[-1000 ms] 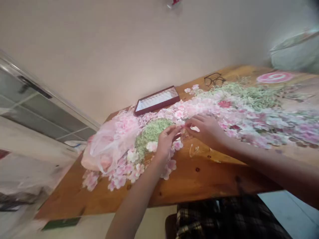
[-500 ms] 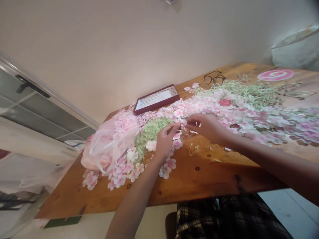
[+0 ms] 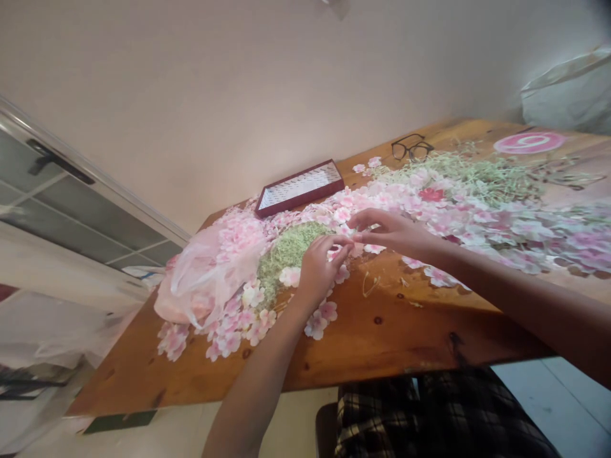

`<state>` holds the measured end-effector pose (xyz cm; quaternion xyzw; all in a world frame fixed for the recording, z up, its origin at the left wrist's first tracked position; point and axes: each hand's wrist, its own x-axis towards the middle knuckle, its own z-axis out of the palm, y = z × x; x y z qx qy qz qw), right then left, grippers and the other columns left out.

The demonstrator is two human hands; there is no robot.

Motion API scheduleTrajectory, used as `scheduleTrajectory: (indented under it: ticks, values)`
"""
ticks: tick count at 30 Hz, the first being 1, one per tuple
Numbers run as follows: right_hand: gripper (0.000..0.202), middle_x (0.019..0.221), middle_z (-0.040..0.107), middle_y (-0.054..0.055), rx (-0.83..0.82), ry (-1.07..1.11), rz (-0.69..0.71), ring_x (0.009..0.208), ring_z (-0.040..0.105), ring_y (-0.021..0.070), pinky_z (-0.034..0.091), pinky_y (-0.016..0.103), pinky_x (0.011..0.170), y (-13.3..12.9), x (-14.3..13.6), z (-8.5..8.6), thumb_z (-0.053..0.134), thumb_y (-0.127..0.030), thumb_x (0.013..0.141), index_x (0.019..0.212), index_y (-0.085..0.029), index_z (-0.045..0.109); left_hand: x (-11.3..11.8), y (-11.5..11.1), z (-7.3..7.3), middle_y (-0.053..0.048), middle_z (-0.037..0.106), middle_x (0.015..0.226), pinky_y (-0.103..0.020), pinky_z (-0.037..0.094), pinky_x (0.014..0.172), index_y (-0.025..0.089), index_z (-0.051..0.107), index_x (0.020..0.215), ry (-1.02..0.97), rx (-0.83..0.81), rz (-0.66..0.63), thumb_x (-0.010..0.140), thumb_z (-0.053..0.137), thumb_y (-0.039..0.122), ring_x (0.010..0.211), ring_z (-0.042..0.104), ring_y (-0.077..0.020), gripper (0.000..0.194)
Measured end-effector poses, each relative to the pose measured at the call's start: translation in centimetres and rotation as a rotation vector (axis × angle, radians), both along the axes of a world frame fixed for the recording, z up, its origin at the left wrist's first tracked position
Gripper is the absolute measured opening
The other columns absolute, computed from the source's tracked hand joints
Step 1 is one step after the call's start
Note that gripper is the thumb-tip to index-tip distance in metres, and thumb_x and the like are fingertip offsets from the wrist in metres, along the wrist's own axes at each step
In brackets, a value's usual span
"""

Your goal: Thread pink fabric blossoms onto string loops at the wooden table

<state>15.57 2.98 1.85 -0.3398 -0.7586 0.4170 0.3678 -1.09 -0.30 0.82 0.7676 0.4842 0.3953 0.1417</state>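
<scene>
The pink and white blossoms (image 3: 382,197) lie in a loose heap just beyond the hands, running on to the right past the right forearm, with more below and to the left of the left hand. The left hand (image 3: 317,270) has its fingers bent and its thumb and forefinger brought near each other; the right hand (image 3: 398,236) is partly open, its thumb close to the left fingertips. Something small and pinkish shows where the fingertips come together, but it is too small to tell what it is, or which hand grips it, if either does.

Just left of the left hand sits a mound of pale green strands (image 3: 293,245), and farther left a sheer pink bag (image 3: 205,273). A few thin, pale pieces (image 3: 370,285) lie below the right hand. Beyond the left hand, a dark red open box (image 3: 300,189) with a patterned white lining stands close to the wall (image 3: 191,95). Beyond the right hand are black-framed glasses (image 3: 411,151), and to their right a second green heap (image 3: 491,178), a round pink piece (image 3: 529,143) with a white mark and, farthest off, a whitish bag (image 3: 568,95). Under all but the wall and perhaps that last bag is the wooden table (image 3: 382,343), its near edge below both hands
</scene>
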Motion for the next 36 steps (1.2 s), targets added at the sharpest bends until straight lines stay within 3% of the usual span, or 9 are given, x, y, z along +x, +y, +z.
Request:
scheduleTrajectory:
  ticks: [2, 5, 15, 18, 22, 26, 30, 33, 36]
  values:
    - [0.038, 0.104, 0.053, 0.006, -0.011, 0.043, 0.075, 0.09, 0.05, 0.0165, 0.041, 0.025, 0.07, -0.1, -0.3, -0.3, 0.057, -0.039, 0.067, 0.1, -0.02, 0.051, 0.0, 0.0, -0.1, -0.003, 0.059, 0.081, -0.029, 0.039, 0.077, 0.017, 0.057, 0.08, 0.164, 0.12, -0.035, 0.076, 0.046, 0.033, 0.08, 0.051, -0.0141, 0.019]
    - [0.033, 0.093, 0.057, 0.004, -0.057, 0.037, 0.169, 0.084, 0.052, 0.0158, 0.041, 0.026, 0.069, -0.1, -0.5, -0.7, 0.057, -0.037, 0.068, 0.095, -0.019, 0.053, 0.1, 0.0, -0.2, -0.004, 0.059, 0.081, -0.028, 0.039, 0.075, 0.017, 0.056, 0.081, 0.248, 0.178, -0.052, 0.075, 0.047, 0.031, 0.079, 0.049, -0.0139, 0.017]
    - [0.021, 0.075, 0.06, 0.004, -0.31, -0.094, 0.06, 0.067, 0.052, 0.0128, 0.037, 0.025, 0.06, -0.1, 0.4, 0.5, 0.055, -0.037, 0.07, 0.074, -0.017, 0.058, 0.2, -0.1, 0.3, -0.002, 0.059, 0.085, -0.023, 0.042, 0.068, 0.019, 0.056, 0.08, -0.083, -0.092, 0.027, 0.075, 0.045, 0.036, 0.077, 0.053, -0.0114, 0.021]
    - [0.024, 0.065, 0.056, 0.002, -0.253, -0.11, 0.024, 0.058, 0.048, 0.0109, 0.034, 0.024, 0.053, 0.2, 0.6, 0.1, 0.054, -0.04, 0.069, 0.068, -0.016, 0.057, -0.1, 0.2, -0.2, -0.002, 0.059, 0.085, -0.024, 0.041, 0.067, 0.019, 0.055, 0.082, -0.1, -0.169, 0.053, 0.075, 0.044, 0.039, 0.074, 0.053, -0.0119, 0.024]
    - [0.031, 0.054, 0.047, -0.001, -0.12, -0.167, -0.074, 0.049, 0.04, 0.0088, 0.026, 0.023, 0.046, 0.8, 1.0, -0.5, 0.051, -0.045, 0.07, 0.059, -0.016, 0.052, -0.2, 0.3, -1.3, -0.003, 0.06, 0.077, -0.026, 0.041, 0.061, 0.02, 0.057, 0.079, 0.11, -0.311, -0.015, 0.072, 0.046, 0.043, 0.066, 0.054, -0.0137, 0.027]
    - [0.032, 0.052, 0.044, -0.002, -0.018, -0.231, -0.088, 0.049, 0.037, 0.0082, 0.025, 0.023, 0.046, 0.9, 0.9, -0.5, 0.048, -0.042, 0.072, 0.055, -0.016, 0.047, 0.4, 0.0, -2.5, -0.005, 0.059, 0.074, -0.027, 0.04, 0.057, 0.019, 0.059, 0.075, 0.291, -0.315, -0.074, 0.065, 0.054, 0.045, 0.065, 0.053, -0.0165, 0.029]
    - [0.027, 0.053, 0.043, -0.003, 0.035, -0.251, -0.093, 0.051, 0.037, 0.0083, 0.026, 0.022, 0.049, 0.8, 0.5, -0.6, 0.047, -0.037, 0.073, 0.057, -0.016, 0.046, 1.1, -0.4, -2.9, -0.006, 0.058, 0.072, -0.027, 0.04, 0.058, 0.018, 0.058, 0.073, 0.356, -0.304, -0.083, 0.068, 0.052, 0.04, 0.064, 0.053, -0.0167, 0.024]
    - [0.027, 0.053, 0.039, -0.003, 0.056, -0.271, -0.095, 0.051, 0.035, 0.008, 0.026, 0.022, 0.049, 0.8, 0.4, -0.7, 0.047, -0.035, 0.074, 0.056, -0.016, 0.043, 1.2, -0.4, -2.8, -0.005, 0.059, 0.073, -0.028, 0.04, 0.062, 0.018, 0.057, 0.075, 0.32, -0.277, -0.072, 0.071, 0.049, 0.036, 0.068, 0.054, -0.0169, 0.02]
    - [0.026, 0.054, 0.039, -0.003, 0.046, -0.251, -0.075, 0.051, 0.036, 0.008, 0.026, 0.022, 0.048, 0.8, 0.3, -0.4, 0.045, -0.035, 0.075, 0.058, -0.016, 0.044, 0.9, -0.1, -2.3, -0.003, 0.061, 0.076, -0.027, 0.041, 0.065, 0.019, 0.056, 0.079, 0.092, -0.319, -0.05, 0.072, 0.048, 0.033, 0.071, 0.055, -0.015, 0.017]
